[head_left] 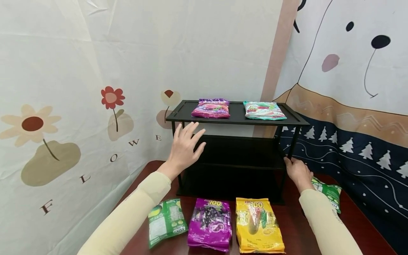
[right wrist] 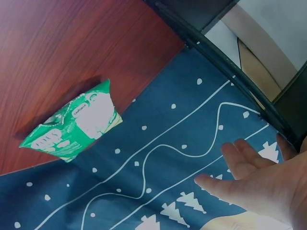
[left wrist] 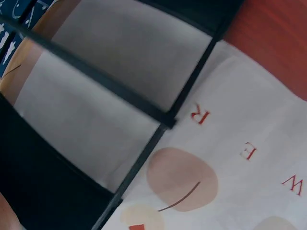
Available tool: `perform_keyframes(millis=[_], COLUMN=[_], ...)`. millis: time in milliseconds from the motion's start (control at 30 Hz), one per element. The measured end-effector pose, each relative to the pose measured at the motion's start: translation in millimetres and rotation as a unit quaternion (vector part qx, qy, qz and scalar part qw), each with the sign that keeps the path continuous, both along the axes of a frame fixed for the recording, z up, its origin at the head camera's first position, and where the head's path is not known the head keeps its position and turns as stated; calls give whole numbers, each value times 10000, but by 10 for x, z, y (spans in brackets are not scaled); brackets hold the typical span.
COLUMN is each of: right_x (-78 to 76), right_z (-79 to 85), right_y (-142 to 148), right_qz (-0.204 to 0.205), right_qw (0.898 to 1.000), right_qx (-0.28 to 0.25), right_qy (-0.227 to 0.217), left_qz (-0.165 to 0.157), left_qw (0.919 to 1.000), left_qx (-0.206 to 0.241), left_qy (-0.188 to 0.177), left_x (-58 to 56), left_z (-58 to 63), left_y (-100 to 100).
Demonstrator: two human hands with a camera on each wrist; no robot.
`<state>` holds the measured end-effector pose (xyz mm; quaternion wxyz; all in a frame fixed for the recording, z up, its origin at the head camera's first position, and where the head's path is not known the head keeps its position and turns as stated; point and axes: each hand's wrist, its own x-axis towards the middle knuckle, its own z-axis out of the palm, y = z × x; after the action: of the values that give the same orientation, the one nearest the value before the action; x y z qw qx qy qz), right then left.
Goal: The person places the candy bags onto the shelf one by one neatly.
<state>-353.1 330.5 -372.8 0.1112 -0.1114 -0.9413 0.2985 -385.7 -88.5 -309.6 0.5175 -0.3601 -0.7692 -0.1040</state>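
A black three-tier shelf point(head_left: 237, 118) stands on the table. My left hand point(head_left: 186, 147) is raised before its left front post, fingers straight and spread, holding nothing. Only a sliver of that hand shows in the left wrist view. At the right side of the shelf, my right hand point(head_left: 299, 171) reaches to the post, with fingertips at or against it; contact is not certain. The right wrist view shows its fingers extended beside the black frame point(right wrist: 240, 76). On the top tier lie a pink-purple candy bag point(head_left: 211, 109) and a teal candy bag point(head_left: 264, 111).
In front of the shelf lie a green bag point(head_left: 166, 221), a purple bag point(head_left: 210, 225) and a yellow bag point(head_left: 259, 226). Another green bag point(head_left: 329, 193) sits right of the shelf, partly behind my right forearm. Printed cloth hangs behind the dark red table point(head_left: 360, 226).
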Motion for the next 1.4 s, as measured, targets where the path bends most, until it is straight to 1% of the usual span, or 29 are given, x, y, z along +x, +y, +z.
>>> perform_keyframes(millis=[67, 233, 400, 533, 600, 667, 733, 767, 800, 900, 967, 1067, 1133, 1167, 1200, 1233, 1267, 1300, 1333, 1400], right_x=[1, -7, -12, -16, -18, -18, -17, -15, -13, -13, -11, -10, -6, -6, -5, -6, -3, 0, 1, 1], right_z=[1, -12, -11, -11, -11, -9, -9, -7, -6, -9, -10, -13, -13, -14, -16, -16, -14, -12, -12, -7], right_y=[-4, -16, -18, -13, -11, -12, -13, -15, -16, -14, -12, -5, -5, -3, -2, 1, -1, -2, -3, 1], right_qz=[-8, -35, -18, -19, -28, -44, -52, -57, -61, -61, -63, -67, -71, -65, -62, -58, -53, -54, -52, -41], right_qw=[10000, 10000, 10000, 10000, 10000, 10000, 10000, 10000, 10000, 9999, 9999, 9999, 9999, 9999, 9999, 9999, 9999, 9999, 9999, 9999], right_qx=[8, -8, -14, -31, -45, -54, -66, -72, -75, -103, -109, -87, -74, -67, -68, -66, -76, -81, -85, -98], right_qy=[-6, 18, 71, 69, 49, 20, -2, -15, -24, -26, -23, -20, -28, -38, -45, -50, -56, -59, -65, -68], left_qz=[3, 86, 259, 279, 298, 387, 551, 683, 799, 1130, 1244, 1324, 1393, 1458, 1534, 1617, 1698, 1773, 1847, 1993], left_qw=[10000, 9999, 9991, 9981, 9971, 9952, 9911, 9879, 9837, 9679, 9610, 9567, 9513, 9456, 9375, 9269, 9132, 8974, 8794, 8408], left_qx=[-67, -89, 69, 250, 331, 373, 368, 332, 300, 174, 126, 69, -1, -60, -130, -213, -298, -380, -472, -649], left_qy=[48, -85, -325, -487, -624, -815, -1155, -1352, -1581, -2239, -2468, -2593, -2751, -2909, -3122, -3381, -3693, -4023, -4363, -4992], left_x=[2, 13, 30, 46, 54, 61, 76, 82, 89, 109, 112, 117, 119, 121, 126, 129, 133, 139, 146, 170], left_z=[-76, -255, -402, -546, -629, -714, -788, -825, -861, -947, -990, -1046, -1089, -1114, -1137, -1159, -1181, -1201, -1219, -1241], left_y=[-44, -217, -427, -572, -634, -692, -746, -774, -802, -879, -926, -988, -1031, -1054, -1076, -1100, -1122, -1144, -1164, -1195])
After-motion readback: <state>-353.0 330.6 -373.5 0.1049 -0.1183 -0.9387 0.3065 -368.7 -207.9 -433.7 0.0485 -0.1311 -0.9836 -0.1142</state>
